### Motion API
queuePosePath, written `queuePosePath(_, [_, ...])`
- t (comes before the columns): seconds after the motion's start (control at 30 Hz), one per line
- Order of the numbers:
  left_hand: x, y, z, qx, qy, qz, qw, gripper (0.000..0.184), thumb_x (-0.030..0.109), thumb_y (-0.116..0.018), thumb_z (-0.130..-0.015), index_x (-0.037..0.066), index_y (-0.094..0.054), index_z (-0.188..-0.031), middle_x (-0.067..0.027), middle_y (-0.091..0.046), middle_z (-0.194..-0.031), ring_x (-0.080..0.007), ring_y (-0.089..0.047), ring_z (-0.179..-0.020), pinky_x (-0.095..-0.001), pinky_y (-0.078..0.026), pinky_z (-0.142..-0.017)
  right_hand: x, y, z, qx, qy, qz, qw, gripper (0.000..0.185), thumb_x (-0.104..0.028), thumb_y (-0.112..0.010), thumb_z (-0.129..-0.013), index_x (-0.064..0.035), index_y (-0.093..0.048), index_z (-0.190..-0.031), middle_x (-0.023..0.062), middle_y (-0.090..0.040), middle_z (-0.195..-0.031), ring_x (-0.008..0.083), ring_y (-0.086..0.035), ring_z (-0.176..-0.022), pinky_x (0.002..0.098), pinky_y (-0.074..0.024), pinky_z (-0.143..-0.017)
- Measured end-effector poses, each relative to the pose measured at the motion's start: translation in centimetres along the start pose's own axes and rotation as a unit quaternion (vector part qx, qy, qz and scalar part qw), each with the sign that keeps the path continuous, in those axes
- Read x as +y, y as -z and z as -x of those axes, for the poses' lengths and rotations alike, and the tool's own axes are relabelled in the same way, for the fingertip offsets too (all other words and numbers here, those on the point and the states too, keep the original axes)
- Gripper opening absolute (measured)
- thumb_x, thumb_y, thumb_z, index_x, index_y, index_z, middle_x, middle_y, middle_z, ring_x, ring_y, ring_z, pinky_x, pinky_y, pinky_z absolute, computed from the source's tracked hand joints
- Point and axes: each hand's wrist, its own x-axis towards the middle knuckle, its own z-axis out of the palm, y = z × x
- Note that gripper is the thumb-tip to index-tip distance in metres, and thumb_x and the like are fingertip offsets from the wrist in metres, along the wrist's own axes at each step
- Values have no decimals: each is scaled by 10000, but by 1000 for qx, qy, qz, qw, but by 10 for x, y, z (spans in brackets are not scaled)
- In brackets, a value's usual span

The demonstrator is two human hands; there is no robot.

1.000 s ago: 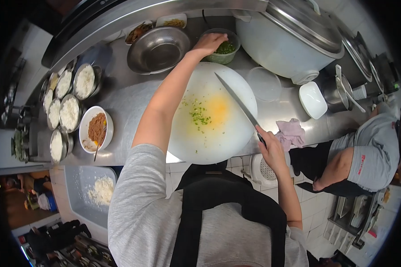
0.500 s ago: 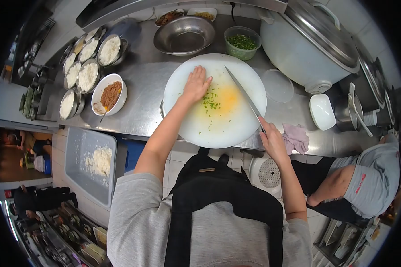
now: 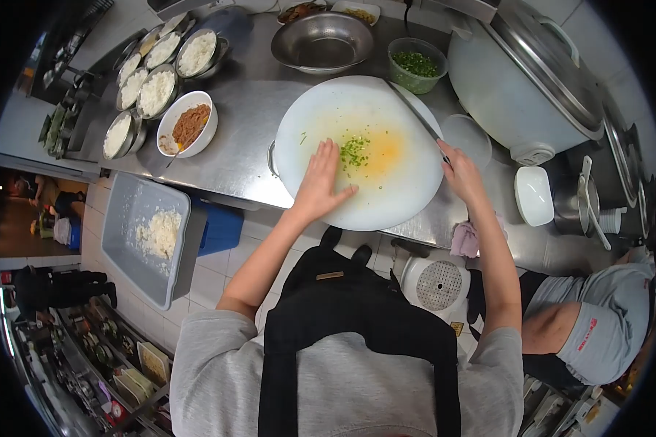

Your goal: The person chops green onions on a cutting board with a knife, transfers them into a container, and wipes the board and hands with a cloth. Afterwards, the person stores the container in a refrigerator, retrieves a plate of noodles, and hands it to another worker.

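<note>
A round white cutting board (image 3: 306, 116) lies on the steel counter, stained orange right of its middle. Chopped green onion (image 3: 354, 151) sits in a small heap there, with a few bits scattered around. My left hand (image 3: 321, 183) rests flat on the board, fingers spread, just left of the heap. In my right hand (image 3: 461, 169) is the handle of a kitchen knife (image 3: 418, 111); its blade reaches up and left over the board's right edge. Behind the board stand a metal bowl (image 3: 323, 44) and a clear tub of chopped greens (image 3: 414, 65).
Left are several bowls of rice (image 3: 157, 92) and a white bowl of brown filling (image 3: 190, 125). A grey bin (image 3: 175, 273) holding rice stands below. To the right are a large rice cooker (image 3: 517, 87), a clear lid (image 3: 468, 138), a white dish (image 3: 533, 197), a pink cloth (image 3: 465, 240) and another person (image 3: 598, 320).
My left hand has moved down the board toward its near edge, and the green bits lie closer together. My right hand has moved up and right with the knife. The view has shifted slightly.
</note>
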Motion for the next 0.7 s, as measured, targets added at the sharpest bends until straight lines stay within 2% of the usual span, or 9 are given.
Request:
queuePosePath(0.03, [4, -2, 10, -25, -5, -20, 999, 931, 472, -584, -855, -61, -121, -1462, -263, -119, -1529, -375, -92, -1436, -482, -140, -1152, -3, 0, 0, -22, 18, 9, 1000, 490, -59, -558, -850, -135, -488, -1329, 194, -585, -959, 382, -600, -867, 458, -484, -763])
queuePosePath(0.17, [12, -24, 40, -40, -11, -75, 996, 947, 519, -568, -852, -56, -131, -1464, -249, -111, -1535, -366, -82, -1440, -534, -131, -1134, -25, 2, 31, -66, 65, -2, 996, 502, -62, -555, -853, -139, -471, -1343, 183, -578, -968, 386, -604, -851, 454, -492, -741])
queuePosePath(0.27, [10, -26, 22, -39, -20, -106, 993, 924, 526, -543, -865, -57, -144, -1460, -252, -118, -1532, -366, -86, -1439, -548, -120, -1131, -47, 10, 68, -119, 39, -30, 992, 557, -58, -553, -835, -123, -437, -1376, 185, -581, -951, 391, -573, -847, 446, -462, -759])
queuePosePath(0.4, [-6, -42, -32, -4, -54, -91, 994, 896, 523, -520, -878, -52, -155, -1460, -248, -126, -1532, -368, -96, -1437, -562, -114, -1126, -41, -7, 106, -25, 106, -129, 986, 510, -48, -526, -870, -125, -445, -1367, 155, -597, -920, 310, -600, -703, 383, -505, -654])
queuePosePath(0.47, [-11, -50, -65, 55, -64, -94, 992, 858, 525, -492, -894, -27, -168, -1466, -228, -134, -1537, -376, -109, -1432, -559, -117, -1128, -46, -13, 124, -91, -130, -339, 927, 484, -37, -474, -908, -125, -429, -1382, 95, -597, -855, 168, -553, -625, 298, -491, -582])
queuePosePath(0.57, [-11, -41, -101, 31, -51, -91, 994, 775, 511, -432, -931, -33, -240, -1447, -219, -221, -1517, -360, -173, -1420, -524, -141, -1138, -56, -24, 146, -32, -211, -430, 877, 492, -43, -422, -942, -135, -387, -1424, 41, -570, -804, 77, -497, -588, 234, -462, -525])
queuePosePath(0.6, [-17, -38, -112, 29, -58, -87, 994, 775, 511, -432, -931, -33, -240, -1447, -219, -221, -1517, -360, -173, -1420, -524, -141, -1138, -63, -24, 151, -26, -216, -428, 877, 492, -43, -422, -942, -135, -387, -1424, 41, -570, -804, 77, -497, -588, 234, -462, -525])
queuePosePath(0.67, [-34, -33, -122, 15, -15, 83, 996, 639, 452, -371, -974, -14, -346, -1411, -201, -298, -1492, -336, -229, -1407, -482, -165, -1145, -80, -26, 159, -7, -269, -438, 858, 537, -37, -397, -948, -155, -324, -1467, 29, -560, -791, 75, -485, -557, 228, -452, -486])
queuePosePath(0.7, [-39, -33, -116, 8, -19, 86, 996, 639, 452, -371, -974, -14, -346, -1411, -201, -298, -1492, -336, -229, -1407, -482, -165, -1145, -85, -33, 162, 6, -282, -444, 851, 565, -38, -398, -947, -165, -284, -1485, 28, -545, -759, 76, -472, -525, 229, -437, -449])
